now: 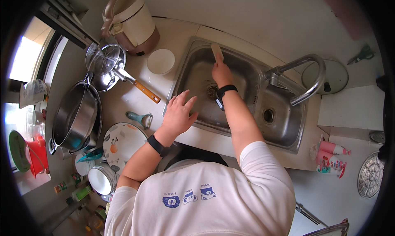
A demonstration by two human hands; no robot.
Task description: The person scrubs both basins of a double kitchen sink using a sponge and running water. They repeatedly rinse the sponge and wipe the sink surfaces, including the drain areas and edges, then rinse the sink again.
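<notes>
My right hand [222, 74] holds a pale, flat, elongated thing [217, 52], perhaps a cloth or a peeled vegetable piece, at the far rim of the large basin of a stainless steel sink [197, 72]. Over the sink's left edge, my left hand [179, 114] is spread with nothing in it. Left of that hand, a teal peeler [139, 118] lies on the counter. A white bowl [160, 61] stands to the left of the sink. The chrome faucet [308, 58] arches over the small basin at the right.
At the left are a strainer with an orange handle [146, 91], steel pots [72, 115] and a floral plate [123, 143]. A cream-coloured kitchen appliance [135, 23] stands at the back left. A glass lid [334, 75] leans behind the faucet; pink bottles [330, 159] are at the right.
</notes>
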